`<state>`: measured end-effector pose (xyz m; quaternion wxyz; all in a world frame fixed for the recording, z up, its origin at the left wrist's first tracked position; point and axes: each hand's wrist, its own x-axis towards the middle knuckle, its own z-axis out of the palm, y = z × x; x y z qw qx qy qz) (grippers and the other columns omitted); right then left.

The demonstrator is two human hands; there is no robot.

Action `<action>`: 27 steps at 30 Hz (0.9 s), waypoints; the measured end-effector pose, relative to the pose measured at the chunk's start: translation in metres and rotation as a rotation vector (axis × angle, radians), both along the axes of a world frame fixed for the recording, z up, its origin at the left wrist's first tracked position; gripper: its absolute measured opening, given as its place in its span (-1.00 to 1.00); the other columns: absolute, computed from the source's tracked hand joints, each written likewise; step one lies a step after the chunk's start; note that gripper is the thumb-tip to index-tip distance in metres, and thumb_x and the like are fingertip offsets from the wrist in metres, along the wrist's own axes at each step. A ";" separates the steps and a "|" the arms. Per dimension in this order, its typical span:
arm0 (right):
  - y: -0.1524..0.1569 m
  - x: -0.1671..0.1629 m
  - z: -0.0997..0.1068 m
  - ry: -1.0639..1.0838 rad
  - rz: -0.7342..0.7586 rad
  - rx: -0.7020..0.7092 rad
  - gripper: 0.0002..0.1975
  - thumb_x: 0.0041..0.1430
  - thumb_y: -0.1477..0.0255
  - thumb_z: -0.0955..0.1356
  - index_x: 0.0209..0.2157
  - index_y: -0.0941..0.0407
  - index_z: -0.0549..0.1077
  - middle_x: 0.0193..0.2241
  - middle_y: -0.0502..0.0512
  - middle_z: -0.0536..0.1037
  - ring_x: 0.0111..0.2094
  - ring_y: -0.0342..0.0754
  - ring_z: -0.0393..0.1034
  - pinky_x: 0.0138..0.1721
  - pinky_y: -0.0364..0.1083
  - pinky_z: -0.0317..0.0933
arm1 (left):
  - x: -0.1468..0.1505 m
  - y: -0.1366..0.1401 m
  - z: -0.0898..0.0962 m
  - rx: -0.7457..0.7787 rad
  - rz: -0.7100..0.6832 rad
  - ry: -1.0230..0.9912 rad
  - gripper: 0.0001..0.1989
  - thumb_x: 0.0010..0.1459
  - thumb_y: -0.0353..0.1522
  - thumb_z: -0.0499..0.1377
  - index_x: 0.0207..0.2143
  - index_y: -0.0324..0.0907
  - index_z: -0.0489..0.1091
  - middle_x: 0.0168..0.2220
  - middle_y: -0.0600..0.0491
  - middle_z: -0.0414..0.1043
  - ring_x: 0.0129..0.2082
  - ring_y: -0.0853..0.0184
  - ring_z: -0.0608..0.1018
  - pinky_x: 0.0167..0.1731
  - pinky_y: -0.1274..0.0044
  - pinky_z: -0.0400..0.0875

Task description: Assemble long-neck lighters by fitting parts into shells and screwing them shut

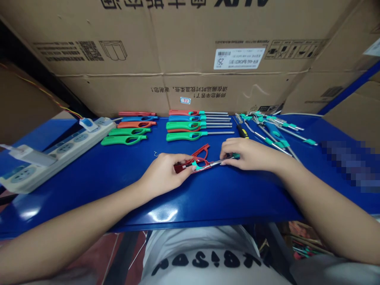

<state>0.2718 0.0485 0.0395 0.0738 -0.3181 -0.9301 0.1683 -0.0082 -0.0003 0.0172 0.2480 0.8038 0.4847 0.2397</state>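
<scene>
- Left hand [166, 170]: centre of frame, curled, thumb and fingers pinched on red shell [179, 168]; thumb by teal trigger [195, 165].
- Right hand [249, 154]: just right of centre, fingers bent in, thumb and fingertips gripping rod [221, 161] near its green end [236, 156].
- Red shell: mid-frame, between hands, part hidden by left fingers; red loops show, one poking toward top right.
- Rod: slanted slightly up to the right, left end at the shell; how far it sits in, can't tell.
- Small wire bit [156, 153]: on bench [190, 202], just left of left hand.
- Handles [127, 124]: column left of centre, red, blue, orange, green, green from top down; no rods on them.
- Lighters [181, 126]: stacked column above the hands, red, blue, green, orange; metal rods point right.
- Screwdriver [242, 129]: black and yellow, just above right hand, partly covered by it.
- Pile [275, 132]: upper right of centre, loose rods with teal parts, tangled.
- Power strip [67, 150]: left side, diagonal, white plugs in it.
- Cardboard [190, 47]: fills top of frame, print upside down, white label [239, 58] upper right.
- Pixelated patch: right edge, contents unreadable.
- Shirt [208, 245]: bottom centre, pale with dark lettering.
</scene>
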 end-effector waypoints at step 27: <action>-0.012 -0.014 -0.005 0.166 -0.011 -0.120 -0.74 0.30 0.23 0.37 -0.15 0.11 0.56 -0.22 0.10 0.59 -0.24 -0.04 0.45 -0.21 -0.10 0.23 | 0.001 -0.010 -0.008 0.228 -0.069 -0.002 -0.70 0.27 -0.25 0.21 0.01 -0.08 0.54 -0.10 0.04 0.64 -0.25 0.25 0.66 -0.27 0.49 0.50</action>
